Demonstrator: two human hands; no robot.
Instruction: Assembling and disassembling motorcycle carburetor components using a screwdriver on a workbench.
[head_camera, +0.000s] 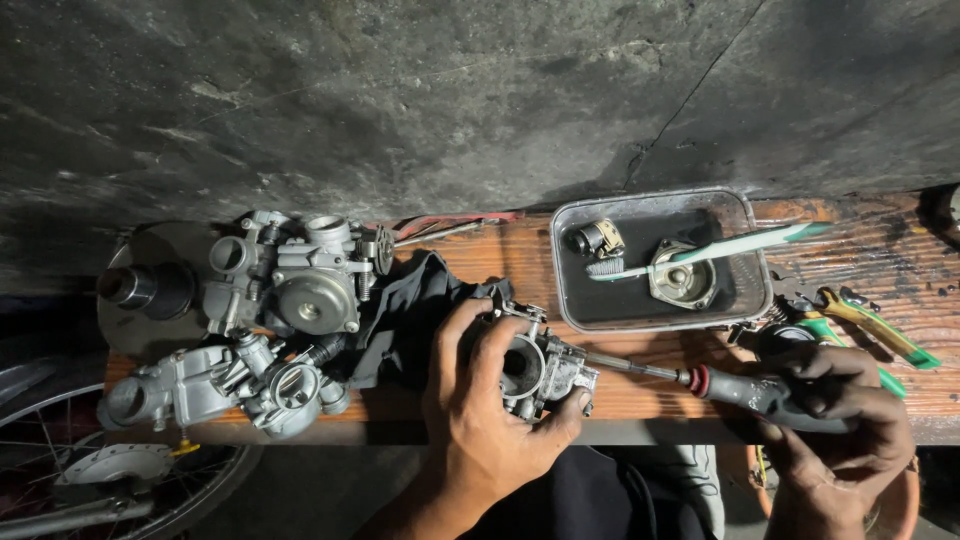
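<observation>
Two hands busy, left hand (480, 410) gripping carburetor (540, 365) (bench edge), right hand (835, 420) clasping screwdriver (700, 380), tip touching it.

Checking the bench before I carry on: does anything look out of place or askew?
One oddity: a toothbrush lies slanted across the metal tray, bristles down among small parts, its handle poking over the rim. Otherwise the left hand grips a carburetor and the right hand a screwdriver.

Grey metal carburetor (540, 368) pierced sideways by screwdriver (700, 382).
</observation>
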